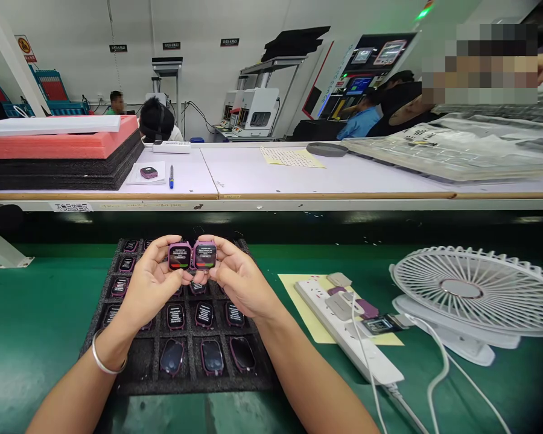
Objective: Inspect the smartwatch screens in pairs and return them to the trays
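Observation:
My left hand [151, 283] grips a small purple watch body [180, 256] with a lit screen showing text. My right hand [235, 278] grips a second purple watch body [205, 255], also lit. Both are held side by side, touching, above a black foam tray [136, 377]. The tray lies on the green mat and holds several more purple watch bodies [204, 314] in its pockets, some lit, some dark. A silver bracelet [106, 361] is on my left wrist.
A white power strip [344, 337] with plugs and cables lies right of the tray on yellow paper. A white fan [475, 292] lies at the right. A raised white shelf [326, 175] carries foam sheets, a pen, another watch body and plastic trays. People sit beyond.

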